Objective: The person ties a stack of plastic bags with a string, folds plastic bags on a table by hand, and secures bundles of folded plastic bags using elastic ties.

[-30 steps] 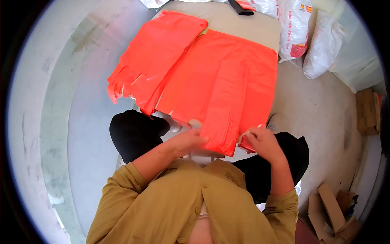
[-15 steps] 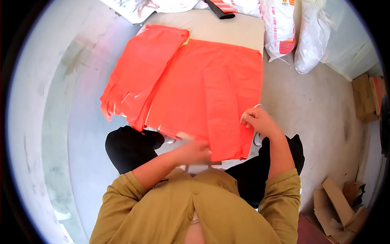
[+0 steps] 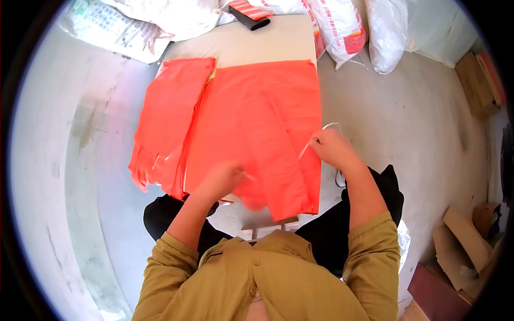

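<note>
A large orange-red cloth sheet (image 3: 225, 117) lies spread on a pale board. Toward its right side, a folded strip (image 3: 276, 166) of the same cloth slants down to the near edge. My right hand (image 3: 334, 148) is closed in a pinch on a thin white string (image 3: 304, 151), one part trailing onto the cloth and another looping above the knuckles. Over the near part of the sheet is my left hand (image 3: 222, 179), its fingers pinched together and smeared by motion. Something pale shows at its fingertips, too blurred to name. Below it, a cloth edge is blurred.
At the left lies a stack of orange-red cloth (image 3: 174, 107) with ragged strips at its near end. The bare board (image 3: 257, 45) shows beyond. White printed sacks (image 3: 337, 29) stand behind it, with a black and orange-striped item (image 3: 249, 13). Cardboard boxes (image 3: 463, 241) are at the right.
My left hand has moved up and left from the folded strip's near end. The strip now slants, and more string shows at my right hand. The view has shifted.
</note>
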Tool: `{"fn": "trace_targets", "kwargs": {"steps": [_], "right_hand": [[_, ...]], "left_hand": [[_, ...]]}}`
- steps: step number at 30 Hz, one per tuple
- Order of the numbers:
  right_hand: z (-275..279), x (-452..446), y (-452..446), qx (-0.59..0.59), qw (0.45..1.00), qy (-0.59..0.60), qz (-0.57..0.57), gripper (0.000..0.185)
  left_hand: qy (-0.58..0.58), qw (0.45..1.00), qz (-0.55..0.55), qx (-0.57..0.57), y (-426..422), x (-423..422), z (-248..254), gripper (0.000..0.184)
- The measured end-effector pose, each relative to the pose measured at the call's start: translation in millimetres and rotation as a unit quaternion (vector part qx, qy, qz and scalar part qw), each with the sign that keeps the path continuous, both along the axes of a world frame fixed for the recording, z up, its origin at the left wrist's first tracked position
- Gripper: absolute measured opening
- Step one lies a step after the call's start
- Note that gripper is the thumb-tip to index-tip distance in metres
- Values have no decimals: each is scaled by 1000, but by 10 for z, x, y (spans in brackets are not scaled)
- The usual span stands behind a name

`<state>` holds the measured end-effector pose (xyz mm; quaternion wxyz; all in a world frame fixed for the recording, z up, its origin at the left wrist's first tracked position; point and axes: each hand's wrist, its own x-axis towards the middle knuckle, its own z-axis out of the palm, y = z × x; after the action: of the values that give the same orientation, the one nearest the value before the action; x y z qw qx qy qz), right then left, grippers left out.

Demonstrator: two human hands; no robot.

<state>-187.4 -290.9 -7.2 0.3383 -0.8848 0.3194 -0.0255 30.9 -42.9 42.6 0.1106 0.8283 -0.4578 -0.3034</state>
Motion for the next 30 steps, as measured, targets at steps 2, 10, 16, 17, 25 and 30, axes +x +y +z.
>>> {"fn": "trace_targets", "kwargs": {"steps": [2,10,16,17,25,30], "right_hand": [[-32,43,-23,-18,999,-21,-40,23],[162,98,-42,-15,985,-110,-131,25],[179,169,-75,-62,988,-91,-109,26],[99,194,-97,-66,991,-59,-100,26],[-27,392,-120,38,989,-110,-90,31],[-227,549,-4,186,966,-175,-30,37]], "left_hand": [[20,1000,14,-13,-6,114,-79,21],[107,985,103,-92,-32,276,-248,21],[79,977,146,-136,-115,360,-353,24],[49,982,123,-135,-124,348,-369,26],[124,958,183,-182,-424,275,-576,58],[83,964,195,-159,-574,116,-599,75]]}}
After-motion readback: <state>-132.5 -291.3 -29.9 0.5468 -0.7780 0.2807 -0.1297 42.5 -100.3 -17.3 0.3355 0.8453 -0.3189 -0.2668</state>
